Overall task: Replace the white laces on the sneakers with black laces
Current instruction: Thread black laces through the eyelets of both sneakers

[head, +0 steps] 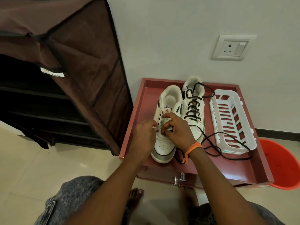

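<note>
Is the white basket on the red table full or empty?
Empty: the white basket holds nothing; the red table shows through its slots.

Pale wall [178, 30] holding a socket [230, 47], brown fabric shoe rack [73, 62] standing left, glossy beige floor tiles [32, 159] reflecting light

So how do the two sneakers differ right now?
The right sneaker is laced with black lace up its front; the left sneaker shows bare eyelets higher up. Both hands, left and right, work at the left sneaker; nothing touches the right one. Both are white and sit on the red tray.
</note>
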Action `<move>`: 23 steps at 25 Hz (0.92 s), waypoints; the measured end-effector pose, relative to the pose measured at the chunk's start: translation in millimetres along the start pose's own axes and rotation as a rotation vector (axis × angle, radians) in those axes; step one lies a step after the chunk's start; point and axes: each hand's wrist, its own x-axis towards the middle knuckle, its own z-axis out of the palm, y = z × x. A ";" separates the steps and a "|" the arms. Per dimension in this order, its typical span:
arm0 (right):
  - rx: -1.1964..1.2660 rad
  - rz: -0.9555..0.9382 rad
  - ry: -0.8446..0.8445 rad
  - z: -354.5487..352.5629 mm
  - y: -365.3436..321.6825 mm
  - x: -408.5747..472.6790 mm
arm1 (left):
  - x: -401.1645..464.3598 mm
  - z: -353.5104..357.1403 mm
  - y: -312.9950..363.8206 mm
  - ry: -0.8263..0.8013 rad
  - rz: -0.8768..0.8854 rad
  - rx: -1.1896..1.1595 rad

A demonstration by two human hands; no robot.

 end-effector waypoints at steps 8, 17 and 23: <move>0.020 0.007 0.020 2.0 1.3 -0.2 | 3.6 -3.4 2.6 -0.069 -0.015 0.100; -0.029 0.037 -0.022 0.3 0.4 -0.5 | 21.5 -16.4 11.1 -0.311 -0.052 0.246; -0.113 0.058 0.052 0.0 -3.5 -5.7 | 32.9 -62.7 10.4 -0.175 -0.188 -0.008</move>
